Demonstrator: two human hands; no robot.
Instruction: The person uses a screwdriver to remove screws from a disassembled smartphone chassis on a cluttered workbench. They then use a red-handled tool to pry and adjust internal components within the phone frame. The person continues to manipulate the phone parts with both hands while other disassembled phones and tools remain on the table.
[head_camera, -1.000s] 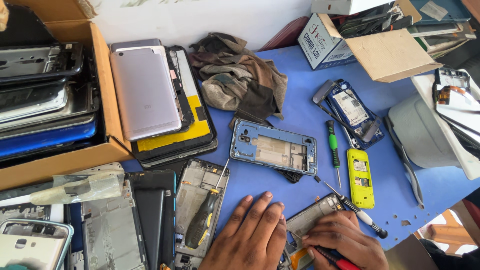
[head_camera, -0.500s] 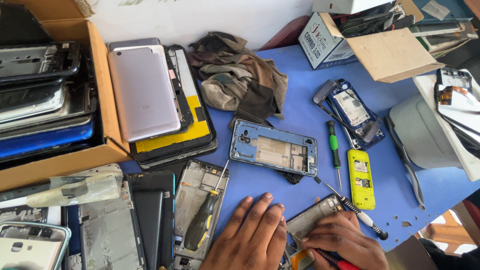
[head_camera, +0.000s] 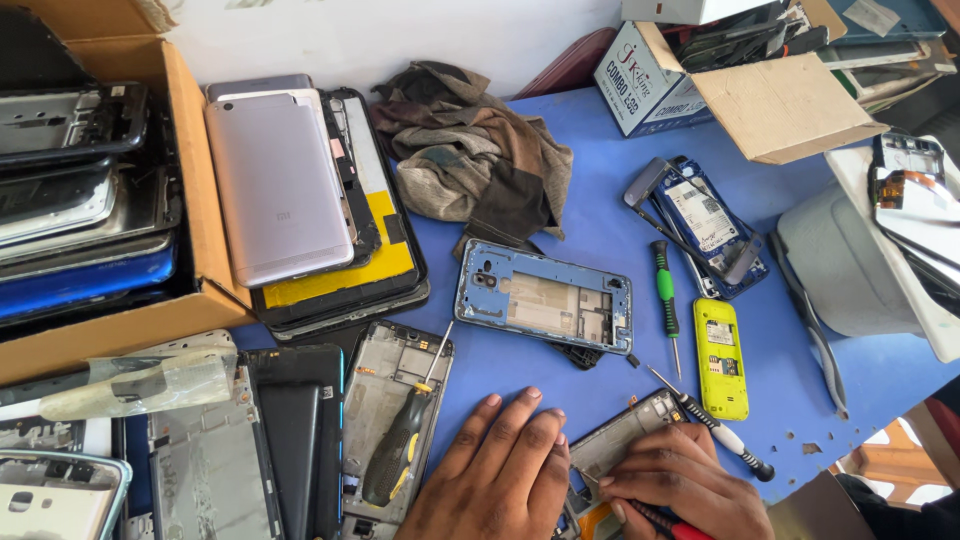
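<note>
My left hand lies flat on the blue table, fingers together, pressing against the left edge of an opened phone body at the bottom. My right hand rests on that phone body and grips a red-handled tool whose tip is hidden. A screwdriver with a white and black handle lies just right of my right hand. A blue phone frame lies above both hands.
A green-handled screwdriver, a yellow-green small phone and a blue opened phone lie to the right. A black-and-yellow screwdriver rests on a phone frame at left. Cardboard boxes of phone parts, a rag and a grey cover surround.
</note>
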